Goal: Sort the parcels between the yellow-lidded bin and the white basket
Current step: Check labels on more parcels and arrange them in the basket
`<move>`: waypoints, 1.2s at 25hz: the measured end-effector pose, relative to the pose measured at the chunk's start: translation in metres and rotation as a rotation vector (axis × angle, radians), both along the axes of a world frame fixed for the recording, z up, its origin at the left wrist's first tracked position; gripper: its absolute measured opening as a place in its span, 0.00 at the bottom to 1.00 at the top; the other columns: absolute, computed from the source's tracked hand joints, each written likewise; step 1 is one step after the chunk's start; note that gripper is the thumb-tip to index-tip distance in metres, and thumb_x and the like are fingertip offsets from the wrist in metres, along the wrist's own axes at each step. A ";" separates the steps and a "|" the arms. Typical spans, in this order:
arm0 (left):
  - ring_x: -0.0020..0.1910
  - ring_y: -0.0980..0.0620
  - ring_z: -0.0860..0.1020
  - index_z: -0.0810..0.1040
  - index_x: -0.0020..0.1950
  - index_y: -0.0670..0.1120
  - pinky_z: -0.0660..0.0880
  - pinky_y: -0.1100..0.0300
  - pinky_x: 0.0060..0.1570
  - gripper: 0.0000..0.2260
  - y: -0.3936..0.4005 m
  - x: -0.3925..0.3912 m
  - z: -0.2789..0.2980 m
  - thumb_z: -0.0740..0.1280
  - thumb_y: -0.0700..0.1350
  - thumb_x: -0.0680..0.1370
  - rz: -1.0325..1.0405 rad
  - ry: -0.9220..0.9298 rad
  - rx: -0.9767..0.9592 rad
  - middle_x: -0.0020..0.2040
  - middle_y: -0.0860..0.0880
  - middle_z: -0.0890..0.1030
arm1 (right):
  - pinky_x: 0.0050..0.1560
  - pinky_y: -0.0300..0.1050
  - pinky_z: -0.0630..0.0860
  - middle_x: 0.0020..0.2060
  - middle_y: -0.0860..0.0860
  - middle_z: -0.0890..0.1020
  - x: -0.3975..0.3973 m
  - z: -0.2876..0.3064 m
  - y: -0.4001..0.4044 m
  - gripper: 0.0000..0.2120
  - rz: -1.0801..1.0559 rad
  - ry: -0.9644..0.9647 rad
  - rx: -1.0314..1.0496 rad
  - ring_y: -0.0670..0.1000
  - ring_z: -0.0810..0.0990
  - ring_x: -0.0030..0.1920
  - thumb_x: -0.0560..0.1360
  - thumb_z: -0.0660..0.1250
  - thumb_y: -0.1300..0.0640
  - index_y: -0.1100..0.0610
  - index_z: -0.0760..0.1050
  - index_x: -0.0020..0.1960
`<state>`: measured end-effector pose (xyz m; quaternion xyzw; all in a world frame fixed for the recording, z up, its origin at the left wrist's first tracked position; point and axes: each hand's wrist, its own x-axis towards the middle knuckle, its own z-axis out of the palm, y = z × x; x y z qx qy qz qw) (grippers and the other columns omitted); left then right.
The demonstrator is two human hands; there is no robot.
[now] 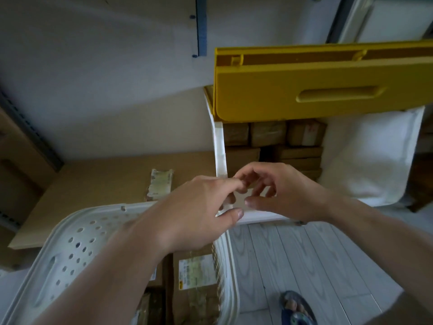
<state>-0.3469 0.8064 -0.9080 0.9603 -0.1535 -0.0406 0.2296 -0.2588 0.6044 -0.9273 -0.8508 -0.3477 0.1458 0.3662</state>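
Both hands meet over the bin's [219, 146] near-left corner: left hand [194, 207] and right hand [281, 191] fingers curled, pinching a small pale piece [240, 198] between them. Yellow lid [328, 90] up; brown parcels [269, 146] stacked inside. More parcels [194, 277] in white basket [77, 242].

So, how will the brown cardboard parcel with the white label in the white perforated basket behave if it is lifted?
The brown cardboard parcel with the white label probably stays stiff: its edges look straight. It lies flat in the white perforated plastic basket, so it should not roll. The tape across it looks glossy, so it may feel slightly slippery.
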 end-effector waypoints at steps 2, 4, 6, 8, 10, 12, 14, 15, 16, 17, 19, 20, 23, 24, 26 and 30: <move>0.57 0.63 0.74 0.70 0.72 0.59 0.71 0.64 0.53 0.17 -0.012 0.012 -0.003 0.63 0.57 0.83 -0.002 -0.003 0.001 0.61 0.61 0.77 | 0.46 0.32 0.77 0.49 0.40 0.84 0.013 -0.004 -0.017 0.14 -0.048 0.002 -0.037 0.41 0.83 0.49 0.74 0.76 0.55 0.42 0.79 0.57; 0.56 0.63 0.73 0.70 0.73 0.58 0.69 0.65 0.52 0.18 -0.026 0.023 -0.007 0.63 0.56 0.83 -0.018 0.016 0.004 0.62 0.60 0.76 | 0.48 0.34 0.77 0.48 0.42 0.84 0.026 -0.012 -0.034 0.13 -0.098 -0.023 -0.081 0.40 0.82 0.49 0.74 0.76 0.56 0.44 0.79 0.56; 0.58 0.63 0.73 0.69 0.74 0.58 0.70 0.65 0.53 0.19 -0.040 0.032 -0.008 0.64 0.57 0.83 -0.039 0.051 -0.017 0.63 0.59 0.76 | 0.49 0.36 0.78 0.47 0.43 0.84 0.039 -0.024 -0.051 0.12 -0.175 -0.053 -0.115 0.42 0.82 0.47 0.74 0.76 0.56 0.46 0.80 0.55; 0.61 0.63 0.73 0.69 0.74 0.59 0.71 0.64 0.56 0.20 -0.053 0.041 -0.007 0.64 0.57 0.83 -0.036 0.051 -0.038 0.64 0.60 0.75 | 0.48 0.34 0.76 0.47 0.43 0.84 0.054 -0.036 -0.065 0.13 -0.309 -0.067 -0.128 0.41 0.82 0.47 0.73 0.75 0.57 0.47 0.80 0.56; 0.65 0.61 0.71 0.68 0.75 0.58 0.72 0.59 0.62 0.21 -0.062 0.052 -0.010 0.63 0.57 0.83 -0.013 0.028 -0.044 0.67 0.59 0.74 | 0.48 0.35 0.74 0.49 0.45 0.84 0.074 -0.048 -0.074 0.14 -0.471 -0.061 -0.114 0.45 0.81 0.49 0.73 0.74 0.57 0.49 0.80 0.58; 0.69 0.58 0.70 0.67 0.76 0.57 0.72 0.56 0.66 0.22 -0.074 0.069 -0.017 0.63 0.56 0.83 0.017 0.004 -0.056 0.69 0.58 0.72 | 0.48 0.41 0.74 0.52 0.47 0.84 0.098 -0.057 -0.081 0.16 -0.597 -0.032 -0.059 0.49 0.82 0.52 0.73 0.74 0.56 0.50 0.79 0.60; 0.70 0.55 0.70 0.67 0.77 0.55 0.71 0.55 0.67 0.22 -0.082 0.084 -0.027 0.63 0.54 0.83 0.047 -0.006 -0.063 0.70 0.56 0.71 | 0.49 0.43 0.75 0.57 0.52 0.84 0.125 -0.064 -0.085 0.20 -0.708 -0.027 0.010 0.54 0.82 0.55 0.73 0.74 0.54 0.52 0.77 0.64; 0.70 0.54 0.70 0.67 0.77 0.55 0.71 0.55 0.67 0.22 -0.084 0.089 -0.034 0.63 0.54 0.83 0.060 0.007 -0.053 0.70 0.55 0.71 | 0.51 0.44 0.74 0.61 0.55 0.82 0.139 -0.064 -0.086 0.23 -0.753 -0.071 -0.015 0.57 0.80 0.59 0.74 0.74 0.52 0.53 0.75 0.68; 0.70 0.54 0.71 0.66 0.77 0.55 0.71 0.55 0.67 0.22 -0.086 0.091 -0.041 0.63 0.54 0.83 0.067 0.027 -0.028 0.71 0.55 0.71 | 0.54 0.46 0.73 0.67 0.57 0.78 0.156 -0.065 -0.087 0.27 -0.789 -0.135 -0.099 0.61 0.77 0.63 0.75 0.72 0.50 0.54 0.71 0.72; 0.70 0.53 0.72 0.66 0.77 0.55 0.72 0.54 0.66 0.22 -0.086 0.091 -0.048 0.63 0.55 0.83 0.064 0.054 0.014 0.71 0.55 0.71 | 0.58 0.49 0.71 0.70 0.59 0.73 0.170 -0.064 -0.087 0.30 -0.818 -0.205 -0.204 0.63 0.73 0.66 0.76 0.70 0.47 0.55 0.67 0.74; 0.69 0.52 0.73 0.67 0.76 0.56 0.72 0.52 0.67 0.22 -0.087 0.087 -0.058 0.62 0.56 0.83 0.044 0.098 0.105 0.72 0.56 0.70 | 0.60 0.53 0.68 0.69 0.58 0.71 0.193 -0.062 -0.082 0.31 -0.904 -0.249 -0.259 0.65 0.69 0.68 0.76 0.67 0.40 0.55 0.68 0.72; 0.70 0.52 0.73 0.67 0.76 0.56 0.72 0.52 0.68 0.21 -0.087 0.086 -0.061 0.61 0.56 0.83 0.037 0.108 0.135 0.73 0.56 0.71 | 0.61 0.54 0.67 0.69 0.57 0.72 0.201 -0.063 -0.076 0.32 -0.943 -0.232 -0.240 0.65 0.69 0.68 0.74 0.67 0.36 0.55 0.69 0.71; 0.69 0.52 0.73 0.68 0.75 0.57 0.71 0.56 0.67 0.19 -0.085 0.085 -0.061 0.59 0.54 0.84 0.025 0.140 0.149 0.73 0.55 0.73 | 0.67 0.60 0.65 0.73 0.63 0.65 0.211 -0.066 -0.056 0.47 -1.077 -0.142 -0.139 0.67 0.64 0.71 0.70 0.71 0.31 0.57 0.61 0.77; 0.68 0.52 0.74 0.69 0.74 0.57 0.72 0.56 0.66 0.18 -0.084 0.085 -0.061 0.58 0.54 0.84 0.014 0.151 0.139 0.72 0.55 0.74 | 0.68 0.61 0.64 0.74 0.64 0.62 0.213 -0.067 -0.050 0.51 -1.137 -0.105 -0.091 0.67 0.63 0.72 0.69 0.73 0.32 0.59 0.56 0.79; 0.65 0.53 0.75 0.70 0.73 0.57 0.73 0.57 0.64 0.16 -0.085 0.085 -0.063 0.57 0.52 0.85 -0.005 0.161 0.109 0.69 0.54 0.76 | 0.71 0.61 0.61 0.75 0.65 0.60 0.219 -0.068 -0.045 0.54 -1.193 -0.093 -0.030 0.68 0.62 0.73 0.68 0.74 0.33 0.60 0.52 0.80; 0.59 0.55 0.77 0.73 0.70 0.57 0.74 0.56 0.62 0.15 -0.087 0.082 -0.073 0.55 0.52 0.85 0.003 0.179 0.071 0.62 0.54 0.78 | 0.66 0.57 0.64 0.69 0.65 0.69 0.222 -0.071 -0.046 0.38 -1.121 -0.242 -0.168 0.68 0.67 0.68 0.73 0.70 0.34 0.58 0.68 0.72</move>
